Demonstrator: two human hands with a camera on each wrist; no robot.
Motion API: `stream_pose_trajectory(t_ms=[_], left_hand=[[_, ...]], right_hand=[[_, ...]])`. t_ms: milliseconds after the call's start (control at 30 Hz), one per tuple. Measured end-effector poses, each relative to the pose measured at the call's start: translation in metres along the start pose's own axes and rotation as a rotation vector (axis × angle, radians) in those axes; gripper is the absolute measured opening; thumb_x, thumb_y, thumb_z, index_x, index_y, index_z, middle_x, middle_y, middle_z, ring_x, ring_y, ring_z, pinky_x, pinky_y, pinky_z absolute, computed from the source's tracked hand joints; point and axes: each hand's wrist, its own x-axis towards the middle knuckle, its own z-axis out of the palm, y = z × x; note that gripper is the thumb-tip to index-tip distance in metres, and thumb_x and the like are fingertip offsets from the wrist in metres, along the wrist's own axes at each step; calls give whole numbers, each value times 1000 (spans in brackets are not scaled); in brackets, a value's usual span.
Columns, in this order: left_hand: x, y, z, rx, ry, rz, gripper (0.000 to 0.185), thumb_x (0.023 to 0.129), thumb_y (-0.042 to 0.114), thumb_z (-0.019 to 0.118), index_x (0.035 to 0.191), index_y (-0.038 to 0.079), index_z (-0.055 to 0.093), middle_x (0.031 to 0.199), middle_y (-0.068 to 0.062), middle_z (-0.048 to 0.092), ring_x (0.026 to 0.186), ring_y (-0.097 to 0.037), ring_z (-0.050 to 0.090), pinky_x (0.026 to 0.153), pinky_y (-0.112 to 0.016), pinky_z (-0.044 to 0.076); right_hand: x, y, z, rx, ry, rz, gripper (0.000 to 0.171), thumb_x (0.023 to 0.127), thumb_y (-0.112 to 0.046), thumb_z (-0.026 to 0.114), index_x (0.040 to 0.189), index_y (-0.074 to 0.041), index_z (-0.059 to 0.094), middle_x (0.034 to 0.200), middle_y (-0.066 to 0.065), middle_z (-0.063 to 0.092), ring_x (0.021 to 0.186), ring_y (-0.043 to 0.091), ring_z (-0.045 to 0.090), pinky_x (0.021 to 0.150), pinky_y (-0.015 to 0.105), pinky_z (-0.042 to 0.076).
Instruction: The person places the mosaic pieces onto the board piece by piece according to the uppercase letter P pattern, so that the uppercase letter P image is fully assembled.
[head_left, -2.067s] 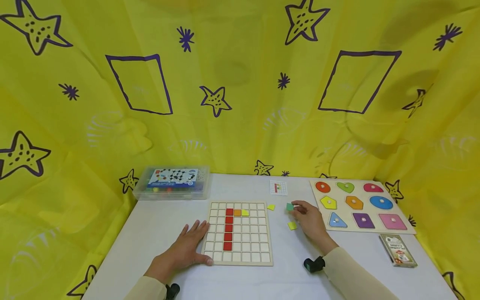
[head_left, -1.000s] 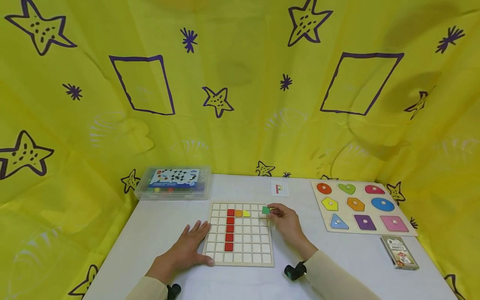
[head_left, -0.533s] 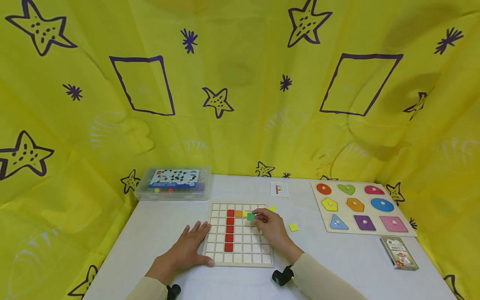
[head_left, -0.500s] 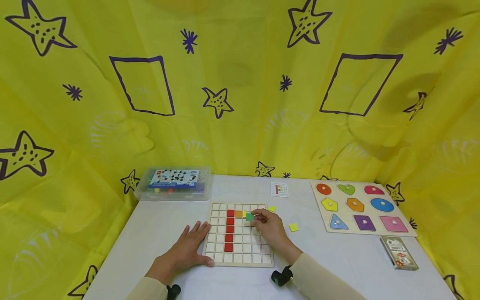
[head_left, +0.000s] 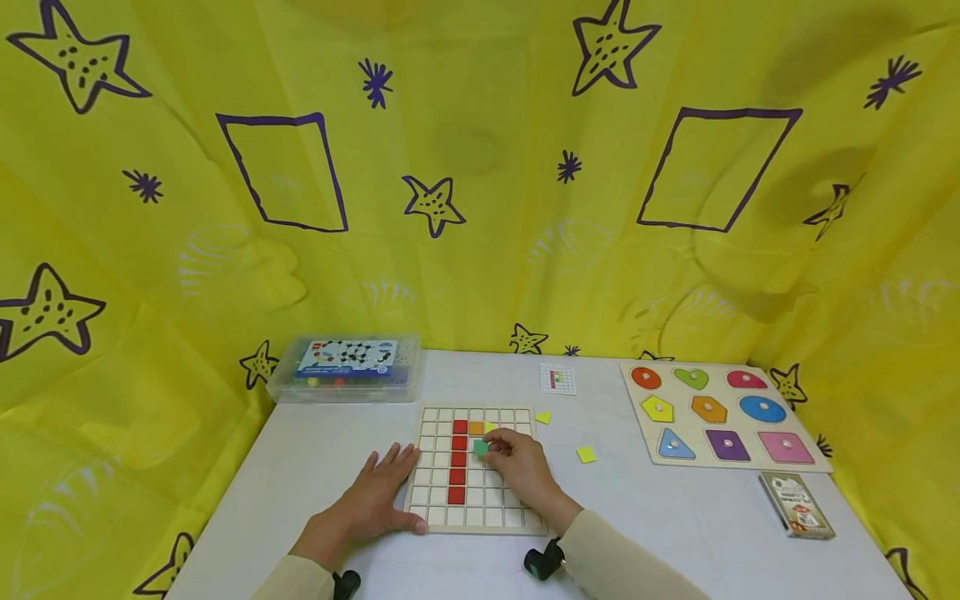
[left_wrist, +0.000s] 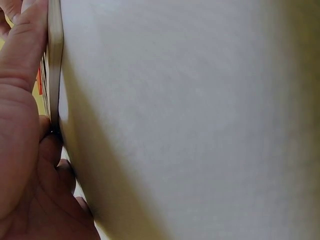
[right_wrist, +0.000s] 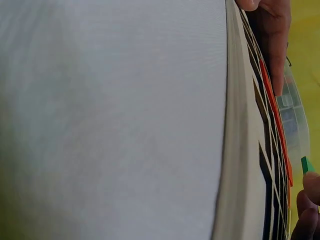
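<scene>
A wooden grid board lies on the white table. Its cells hold a column of red tiles, an orange tile and a yellow tile. My right hand pinches a green square tile just above the board, right of the red column. In the right wrist view the green tile shows at my fingertips over the board. My left hand lies flat on the table, fingers pressed to the board's left edge.
Two loose yellow tiles lie right of the board. A small pattern card sits behind it. A shape puzzle board and a card deck are at right, a clear plastic box at back left. Yellow fabric surrounds the table.
My right hand has carried the green tile leftward from the table's right side to over the board, beside the red column. The left hand has stayed in place.
</scene>
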Motion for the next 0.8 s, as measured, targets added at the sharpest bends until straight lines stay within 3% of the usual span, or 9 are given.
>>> stream_pose_trajectory(t_ms=[500, 800], left_hand=[[0, 2, -2, 12, 13, 19, 122, 72, 57, 91, 163, 0, 33, 172, -18, 32, 162, -44, 18, 131, -66, 7], [-1, 4, -2, -1, 5, -1, 122, 71, 56, 92, 163, 1, 34, 172, -17, 32, 162, -42, 18, 131, -65, 7]], right_hand=[[-2, -2, 8, -258, -35, -45, 18, 88, -6, 81, 106, -9, 79, 90, -4, 71, 81, 10, 57, 73, 26, 52], [-3, -4, 7, -292, -34, -59, 21, 87, -6, 82, 108, -8, 81, 93, -2, 74, 87, 12, 62, 79, 30, 55]])
